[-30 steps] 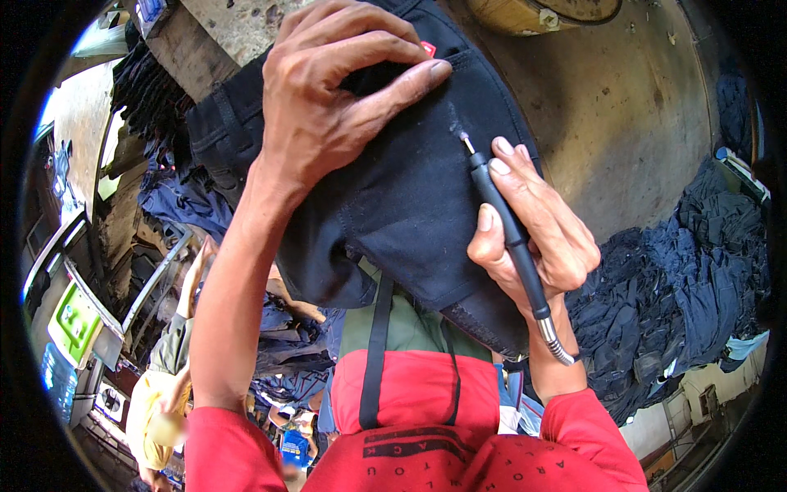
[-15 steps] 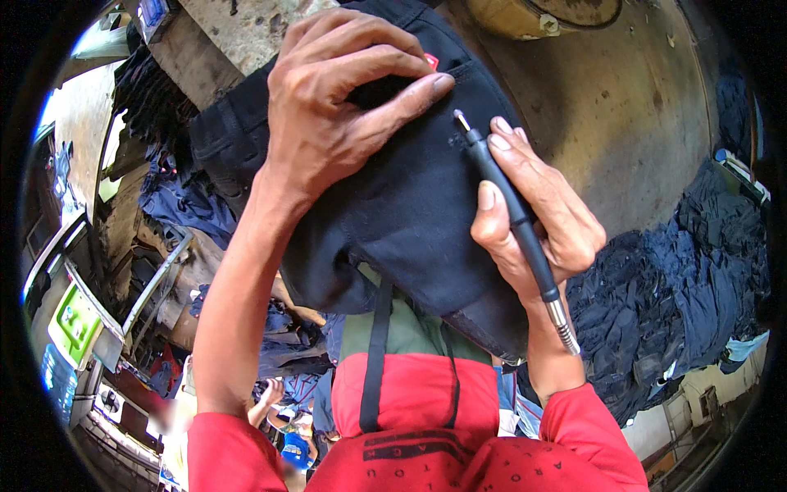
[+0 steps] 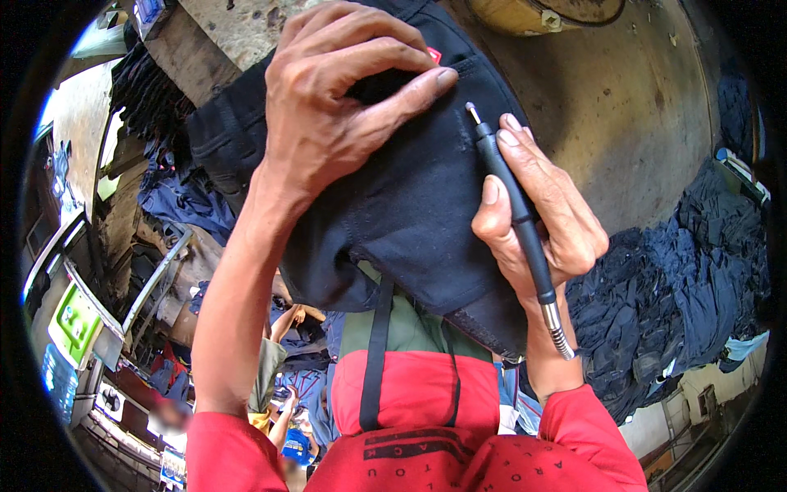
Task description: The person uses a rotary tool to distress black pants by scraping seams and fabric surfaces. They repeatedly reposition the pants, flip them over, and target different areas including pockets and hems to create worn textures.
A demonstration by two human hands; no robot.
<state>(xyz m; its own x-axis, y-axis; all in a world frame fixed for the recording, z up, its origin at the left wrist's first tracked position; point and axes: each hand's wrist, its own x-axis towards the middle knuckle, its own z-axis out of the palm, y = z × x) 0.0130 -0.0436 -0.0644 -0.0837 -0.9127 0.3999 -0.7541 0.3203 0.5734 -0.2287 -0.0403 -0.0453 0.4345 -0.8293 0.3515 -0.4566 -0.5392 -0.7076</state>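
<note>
Black trousers (image 3: 393, 197) lie spread before me over the front of the work table, with a small red tag beside a pocket edge. My left hand (image 3: 328, 98) is on the upper part, fingers curled and thumb pressing the cloth close to the tag. My right hand (image 3: 549, 205) grips a slim black rotary tool handpiece (image 3: 515, 189), fingers and thumb wrapped around its barrel. Its narrow metal tip points up and away, just over the cloth right of my left thumb; whether it touches, I cannot tell. A faint scuffed patch shows next to the tip.
The worn table (image 3: 607, 123) extends far and right, with a yellowish round container (image 3: 512, 15) at its far side. Dark garments are heaped (image 3: 672, 287) on the right. More clothing (image 3: 184, 193) hangs and lies left. Other people (image 3: 295, 439) are in the lower background.
The handpiece's tip has shifted slightly right and away from me over the cloth. My left hand stays nearly in place. In the background, another person's arm has come into view.
</note>
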